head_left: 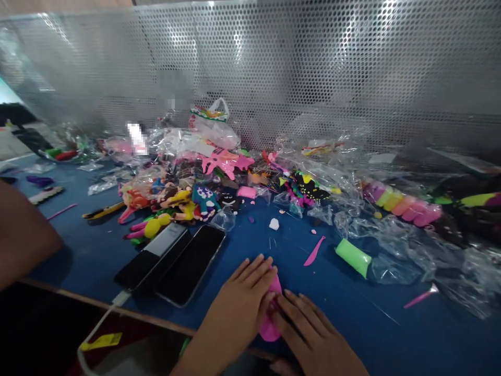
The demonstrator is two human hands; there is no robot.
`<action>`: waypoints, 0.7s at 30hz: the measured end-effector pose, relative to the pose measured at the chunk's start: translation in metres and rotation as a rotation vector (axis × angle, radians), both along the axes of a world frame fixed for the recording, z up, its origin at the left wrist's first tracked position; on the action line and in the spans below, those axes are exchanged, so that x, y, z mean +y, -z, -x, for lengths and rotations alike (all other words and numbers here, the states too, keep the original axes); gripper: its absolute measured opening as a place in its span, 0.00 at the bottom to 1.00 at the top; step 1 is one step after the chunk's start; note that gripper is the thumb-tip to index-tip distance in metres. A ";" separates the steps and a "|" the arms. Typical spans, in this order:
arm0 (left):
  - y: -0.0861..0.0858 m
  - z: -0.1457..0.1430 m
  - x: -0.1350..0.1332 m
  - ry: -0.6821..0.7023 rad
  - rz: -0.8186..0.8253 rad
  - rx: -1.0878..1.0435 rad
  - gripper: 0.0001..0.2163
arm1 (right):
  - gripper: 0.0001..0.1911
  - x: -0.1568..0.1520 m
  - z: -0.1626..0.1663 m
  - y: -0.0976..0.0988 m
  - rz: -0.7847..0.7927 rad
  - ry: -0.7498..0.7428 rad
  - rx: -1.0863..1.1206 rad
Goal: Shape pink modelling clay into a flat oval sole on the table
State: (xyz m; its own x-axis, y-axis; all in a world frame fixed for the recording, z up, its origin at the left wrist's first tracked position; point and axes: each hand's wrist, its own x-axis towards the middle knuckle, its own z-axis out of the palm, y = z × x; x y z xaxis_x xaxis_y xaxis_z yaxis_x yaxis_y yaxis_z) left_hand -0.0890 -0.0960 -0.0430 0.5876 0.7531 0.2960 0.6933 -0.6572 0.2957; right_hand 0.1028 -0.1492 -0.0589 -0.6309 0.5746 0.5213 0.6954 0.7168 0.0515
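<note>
A flattened piece of pink modelling clay (271, 330) lies on the blue table (242, 245) near its front edge. Over its left side rests my left hand (241, 295), fingers stretched forward and thumb on the clay. From the right, my right hand (311, 329) reaches to the clay with its fingers extended and their tips at its edge. The hands partly cover the clay between them. Beyond them lie a pink plastic knife (314, 251), a white lump (274, 224) and a wrapped green clay block (353, 257).
Two phone-like devices (191, 263) lie left of my hands, a white cable (96, 329) hanging from one. Colourful clay figures (172, 206) and clear plastic bags (391, 235) fill the back, before a perforated metal panel (274, 68). Another person's arm (23, 240) is at far left.
</note>
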 end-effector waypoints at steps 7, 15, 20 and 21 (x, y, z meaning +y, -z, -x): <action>0.001 0.001 -0.005 0.064 0.032 0.108 0.26 | 0.19 -0.008 -0.004 0.005 0.178 0.170 0.148; -0.008 0.001 -0.010 0.156 0.052 0.193 0.30 | 0.12 -0.008 -0.022 -0.006 0.218 0.258 0.304; 0.001 0.016 -0.020 -0.051 -0.077 0.152 0.29 | 0.22 -0.008 -0.017 -0.002 0.096 0.298 0.132; 0.006 0.020 -0.022 -0.087 -0.118 0.160 0.29 | 0.25 -0.007 -0.014 -0.001 0.075 0.297 0.089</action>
State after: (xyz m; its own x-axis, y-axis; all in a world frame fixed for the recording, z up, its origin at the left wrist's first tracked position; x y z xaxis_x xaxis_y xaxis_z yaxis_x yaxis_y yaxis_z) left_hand -0.1092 -0.1184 -0.0492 0.5685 0.7685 0.2936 0.7808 -0.6165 0.1019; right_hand 0.1166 -0.1560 -0.0579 -0.3834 0.7662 0.5158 0.8744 0.4809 -0.0645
